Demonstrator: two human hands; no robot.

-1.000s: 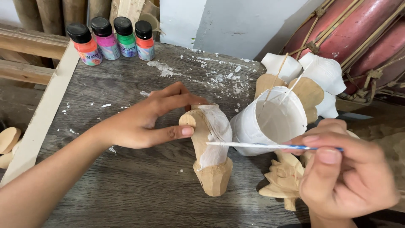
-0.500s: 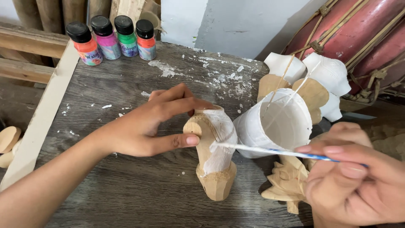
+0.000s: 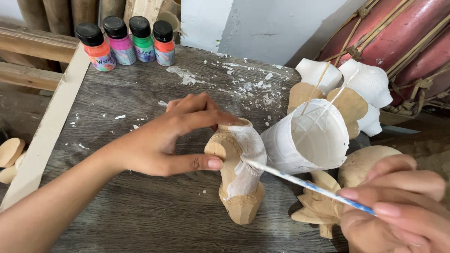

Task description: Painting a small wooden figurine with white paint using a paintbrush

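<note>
My left hand (image 3: 173, 136) grips a carved wooden figure (image 3: 236, 173) by its upper part, thumb and fingers pinching it upright on the grey wooden table (image 3: 140, 206). The figure's right side is coated in white paint; its base is bare wood. My right hand (image 3: 398, 206) holds a thin blue-and-white paintbrush (image 3: 309, 185) whose tip touches the figure's white side. A white paint cup (image 3: 307, 138) stands just right of the figure.
Several small paint bottles (image 3: 126, 42) with black caps stand at the table's far left. White-painted and bare wooden carvings (image 3: 356, 89) lie behind the cup, another bare carving (image 3: 318, 206) under my right hand. A red drum (image 3: 398, 37) sits far right. Dried white flecks (image 3: 248, 82) dot the table.
My left hand has tilted and shifted the figure slightly. The brush tip has moved along the figure's white side, and my right hand has drifted lower and to the right.
</note>
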